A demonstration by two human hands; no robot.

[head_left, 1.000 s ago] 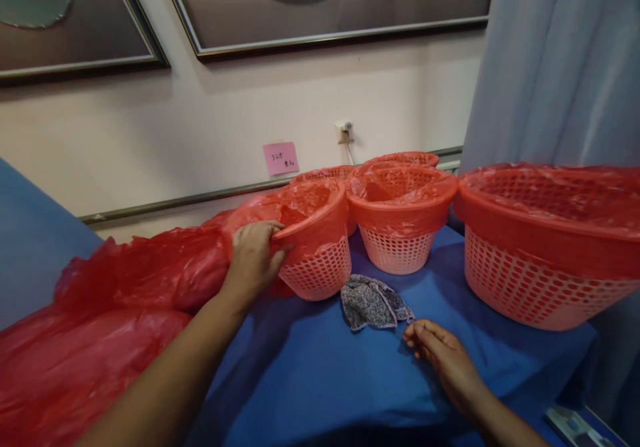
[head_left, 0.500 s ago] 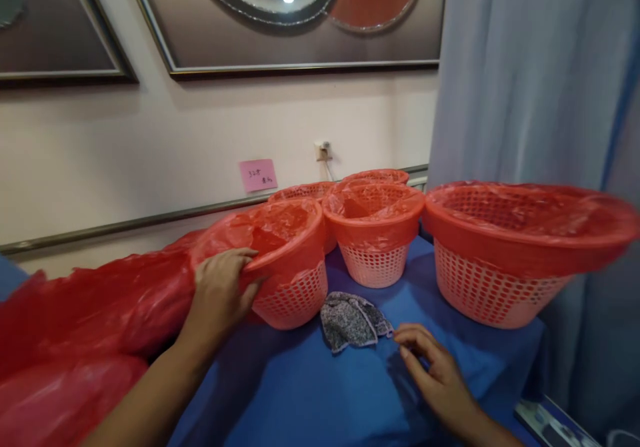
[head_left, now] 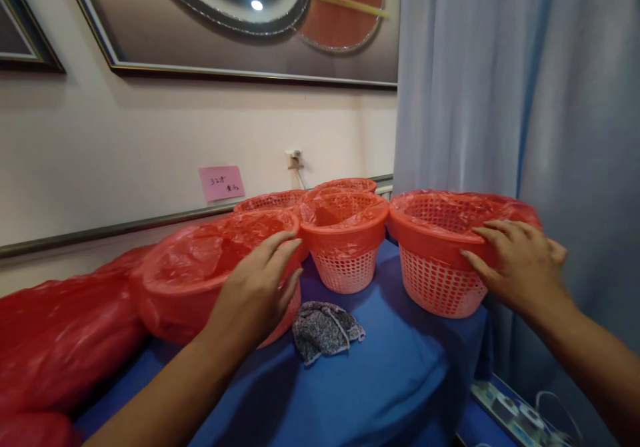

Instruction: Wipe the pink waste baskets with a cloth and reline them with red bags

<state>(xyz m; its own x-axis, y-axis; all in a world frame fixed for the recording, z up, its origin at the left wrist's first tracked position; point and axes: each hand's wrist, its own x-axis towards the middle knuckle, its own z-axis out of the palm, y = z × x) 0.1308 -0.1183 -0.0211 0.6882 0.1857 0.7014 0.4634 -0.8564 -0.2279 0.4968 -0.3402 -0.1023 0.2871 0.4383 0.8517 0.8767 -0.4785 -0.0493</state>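
My left hand (head_left: 257, 284) is at the front right rim of a red plastic basket (head_left: 215, 286) lined with thin red plastic. Its fingers stretch out over the rim, the thumb apart from them. On the right, my right hand (head_left: 523, 260) grips the rim of another lined basket (head_left: 440, 280), fingers on top and thumb against the outer side. Between the hands a crumpled grey speckled cloth (head_left: 325, 330) with pale edging lies on the blue table cover (head_left: 385, 367).
A smaller lined basket (head_left: 345, 260) stands in the middle, with more baskets (head_left: 273, 200) behind it. Red plastic sheeting (head_left: 75, 334) bulges at the left. A blue-grey curtain (head_left: 460, 87) hangs at the right, above a power strip (head_left: 515, 410). A pink note (head_left: 221, 182) is on the wall.
My right hand has risen from beside the cloth to the right basket's rim. My left hand has moved rightward along the left basket's rim. The view has turned right.
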